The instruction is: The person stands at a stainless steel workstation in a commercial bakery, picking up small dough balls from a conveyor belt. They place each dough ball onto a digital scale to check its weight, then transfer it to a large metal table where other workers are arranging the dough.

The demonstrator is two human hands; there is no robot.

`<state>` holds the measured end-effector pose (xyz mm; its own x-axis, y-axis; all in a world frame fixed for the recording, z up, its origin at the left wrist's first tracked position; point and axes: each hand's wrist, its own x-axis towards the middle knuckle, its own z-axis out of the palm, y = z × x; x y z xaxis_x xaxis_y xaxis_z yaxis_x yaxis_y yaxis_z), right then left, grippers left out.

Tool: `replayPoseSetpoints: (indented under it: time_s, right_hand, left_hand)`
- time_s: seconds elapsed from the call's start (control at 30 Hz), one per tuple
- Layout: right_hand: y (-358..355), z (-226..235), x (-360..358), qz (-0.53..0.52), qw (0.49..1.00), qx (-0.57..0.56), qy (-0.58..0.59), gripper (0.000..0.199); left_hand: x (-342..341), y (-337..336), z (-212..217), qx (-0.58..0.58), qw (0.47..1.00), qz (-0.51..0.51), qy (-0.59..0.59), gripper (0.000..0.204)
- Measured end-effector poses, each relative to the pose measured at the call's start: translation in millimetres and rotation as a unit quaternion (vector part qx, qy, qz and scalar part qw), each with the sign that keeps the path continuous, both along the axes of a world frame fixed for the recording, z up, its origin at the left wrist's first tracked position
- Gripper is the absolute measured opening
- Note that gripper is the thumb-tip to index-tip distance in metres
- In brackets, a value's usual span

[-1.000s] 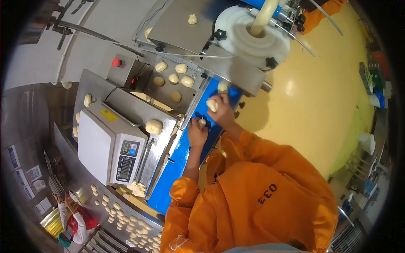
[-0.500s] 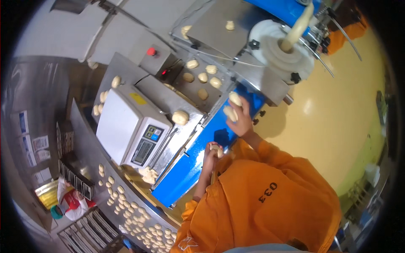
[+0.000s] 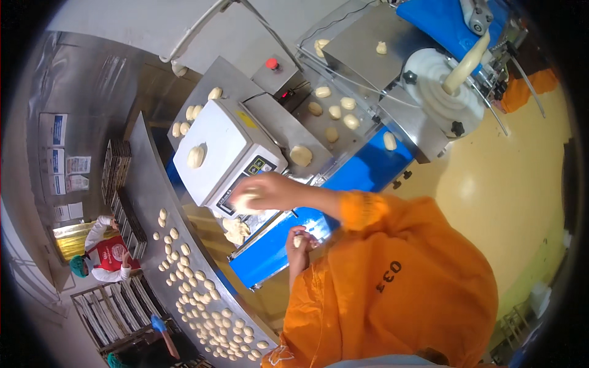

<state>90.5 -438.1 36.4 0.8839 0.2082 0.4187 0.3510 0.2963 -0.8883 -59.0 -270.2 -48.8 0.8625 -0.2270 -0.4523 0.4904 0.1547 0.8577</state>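
Curled fingers of my right hand hold a pale dough piece, slightly blurred, over the front edge of the white scale. One dough ball rests on the scale's plate. Lower down, beside the blue conveyor belt, my left hand is closed around a small bit of dough. Farther up the belt lies a single dough piece, close to the metal outlet. My right hand and forearm hide part of the scale's display and of the belt.
A dough strand runs into a white round funnel. Dough balls lie on a metal tray. A scrap heap sits below the scale. Many dough pieces cover the long steel table. A co-worker in a red apron stands beyond.
My right hand has moved left from the belt to the scale with dough in it. A dough ball now lies on the scale's plate, which was bare. The whole view has shifted.
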Motion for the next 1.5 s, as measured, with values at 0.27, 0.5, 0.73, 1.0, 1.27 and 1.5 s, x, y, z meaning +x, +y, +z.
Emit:
replayPoseSetpoints:
  time_s: [0.27, 0.5, 0.73, 1.0, 1.27, 1.5]
  right_hand:
    - [-156, -128, -186, -0.038, 0.848, 0.194, 0.491, 0.042]
    - [-198, -201, -178, -0.434, 0.777, -0.041, 0.454, 0.031]
    - [-173, -224, -148, -0.597, 0.64, -0.377, 0.303, 0.047]
    - [-164, -232, -121, -0.508, 0.627, -0.538, 0.243, 0.043]
    - [-180, -268, -132, -0.248, 0.846, -0.055, 0.469, 0.034]
    - [85, -176, -132, 0.15, 0.862, -0.173, 0.452, 0.05]
  left_hand:
    - [96, 65, 110, 0.222, 0.924, 0.082, -0.3, 0.024]
    - [242, 55, 162, 0.52, 0.74, 0.027, -0.426, 0.054]
    - [302, 36, 166, 0.661, 0.631, -0.091, -0.396, 0.065]
    - [267, 102, 152, 0.423, 0.836, 0.055, -0.345, 0.037]
    - [7, 280, 123, 0.143, 0.94, 0.29, -0.112, 0.034]
    - [-276, 474, 58, 0.287, 0.671, 0.682, 0.041, 0.045]
